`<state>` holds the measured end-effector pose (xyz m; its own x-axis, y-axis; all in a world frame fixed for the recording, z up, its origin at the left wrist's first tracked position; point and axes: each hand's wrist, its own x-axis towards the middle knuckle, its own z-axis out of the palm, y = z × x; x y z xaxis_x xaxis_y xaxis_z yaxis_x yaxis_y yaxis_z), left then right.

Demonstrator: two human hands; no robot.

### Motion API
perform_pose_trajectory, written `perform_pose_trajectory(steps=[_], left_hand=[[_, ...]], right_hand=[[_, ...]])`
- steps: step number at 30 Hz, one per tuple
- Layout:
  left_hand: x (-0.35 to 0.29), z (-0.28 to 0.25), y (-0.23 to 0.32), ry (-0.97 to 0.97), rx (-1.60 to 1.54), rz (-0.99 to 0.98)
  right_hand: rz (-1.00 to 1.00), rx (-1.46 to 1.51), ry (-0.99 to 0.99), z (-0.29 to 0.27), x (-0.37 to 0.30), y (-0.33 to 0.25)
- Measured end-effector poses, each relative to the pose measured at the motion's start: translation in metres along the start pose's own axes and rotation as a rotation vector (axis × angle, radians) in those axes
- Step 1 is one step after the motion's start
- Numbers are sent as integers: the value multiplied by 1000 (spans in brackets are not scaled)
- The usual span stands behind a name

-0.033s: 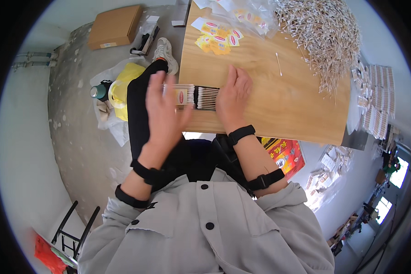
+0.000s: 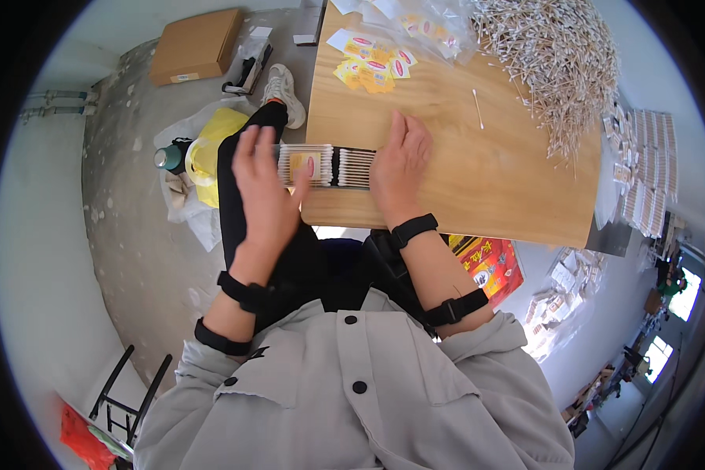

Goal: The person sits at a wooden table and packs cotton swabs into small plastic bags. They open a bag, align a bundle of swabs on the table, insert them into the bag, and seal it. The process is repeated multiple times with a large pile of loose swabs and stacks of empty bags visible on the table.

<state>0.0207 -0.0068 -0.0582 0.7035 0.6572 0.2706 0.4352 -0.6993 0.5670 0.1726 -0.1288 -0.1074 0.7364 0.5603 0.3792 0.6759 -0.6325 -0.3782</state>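
Observation:
Near the left edge of the wooden table lie two flat rows of cotton swabs, end to end on a dark strip or tray [image 2: 336, 167]. The left row of cotton swabs [image 2: 285, 174] bears a yellow and white label card [image 2: 301, 164] and reaches past the table edge. At its outer end is my left hand [image 2: 265, 188], its fingers spread and slightly blurred. My right hand [image 2: 400, 168] rests on the table with its fingers bent together, closed over the right end of the other row of cotton swabs [image 2: 356, 168]. What lies under its palm is hidden.
A large heap of loose cotton swabs [image 2: 556, 55] covers the table's far right. One swab [image 2: 478, 110] lies apart. Several yellow label cards [image 2: 372, 66] and a clear plastic bag [image 2: 439, 27] are at the back. A yellow bag [image 2: 211, 153] stands on the floor at left.
My left hand has shifted a little left and toward me, uncovering more of the labelled swab row. My right hand stays where it was.

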Motion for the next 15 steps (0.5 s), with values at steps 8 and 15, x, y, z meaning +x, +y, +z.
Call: perform_pose_trajectory(steps=[8, 15], left_hand=[[2, 15, -26, 92, -44, -129], [9, 44, -65, -57, -885, -839]], right_hand=[[0, -39, 29, 4, 0, 3], [-17, -38, 60, 5, 2, 2]])
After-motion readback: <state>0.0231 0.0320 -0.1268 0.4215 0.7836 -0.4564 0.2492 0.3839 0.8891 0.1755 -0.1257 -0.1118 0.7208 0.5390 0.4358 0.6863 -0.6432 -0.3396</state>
